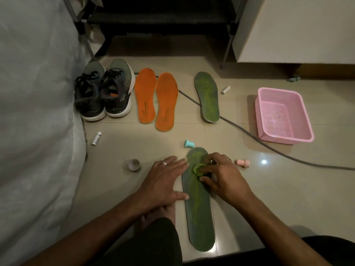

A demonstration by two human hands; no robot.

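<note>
A long green insole lies on the tiled floor in front of me, toe end away. My left hand lies flat with straight fingers against the insole's left edge. My right hand grips a small crumpled green wad and holds it on the insole's front part. A second green insole lies farther back. Two orange insoles lie side by side left of it.
A pair of grey running shoes stands at the back left beside a white cloth-covered bed. A pink basket sits right. A teal cap, pink cap, tape roll, two white tubes and a grey cable lie around.
</note>
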